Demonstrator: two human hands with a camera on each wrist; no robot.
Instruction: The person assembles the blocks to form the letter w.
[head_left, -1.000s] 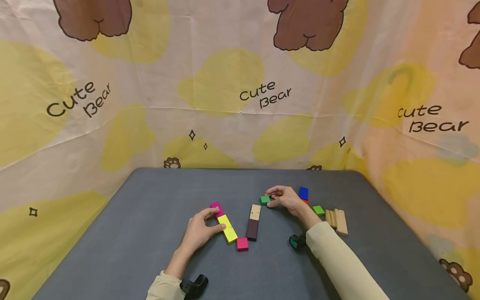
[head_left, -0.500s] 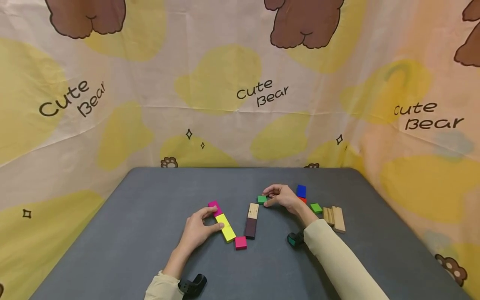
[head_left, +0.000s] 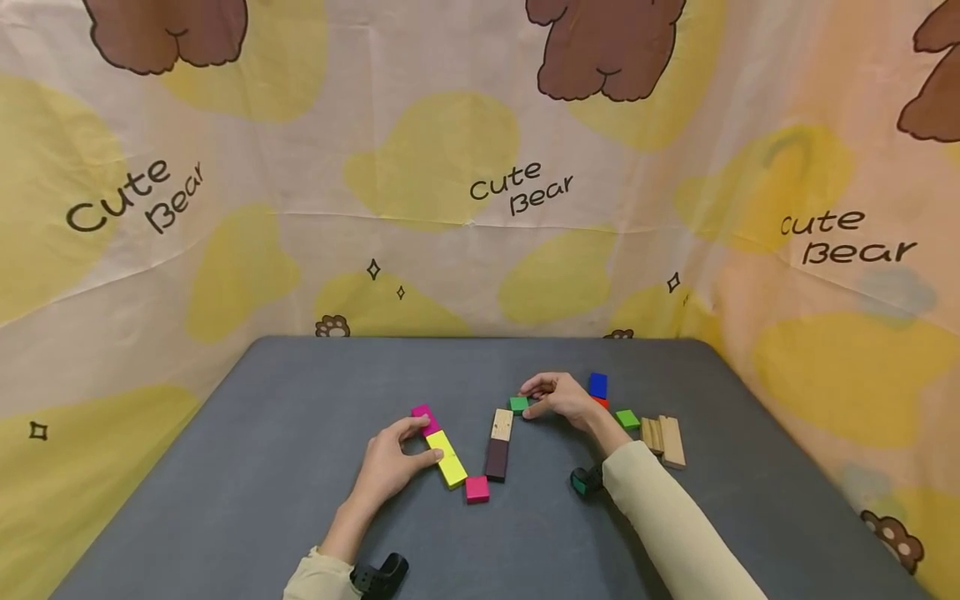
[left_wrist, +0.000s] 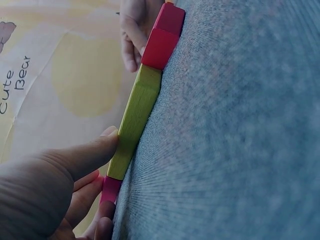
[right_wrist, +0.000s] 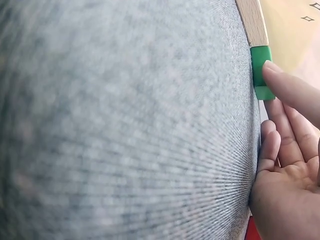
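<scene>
A zigzag row of coloured wooden blocks lies on the grey table. My left hand [head_left: 390,462] holds its left end. Its thumb presses the side of the long yellow block [left_wrist: 132,120], and its fingers bend around the magenta block [left_wrist: 111,189]. A pinkish-red block [head_left: 477,490] touches the yellow one's near end. From there a dark brown block [head_left: 496,460] and a pale wooden block [head_left: 502,425] run away from me. At the far end, my right hand [head_left: 562,398] pinches a small green block [right_wrist: 260,60], which meets the pale block in the right wrist view.
Right of the row lie a blue block [head_left: 597,385], a red block [head_left: 601,402] partly behind the right hand, another green block [head_left: 627,419] and several plain wooden pieces [head_left: 662,442]. A bear-print cloth [head_left: 420,167] hangs behind the table [head_left: 187,517].
The whole head view has shifted slightly left. Both hands keep their places on the blocks, and the blocks show no clear movement relative to one another.
</scene>
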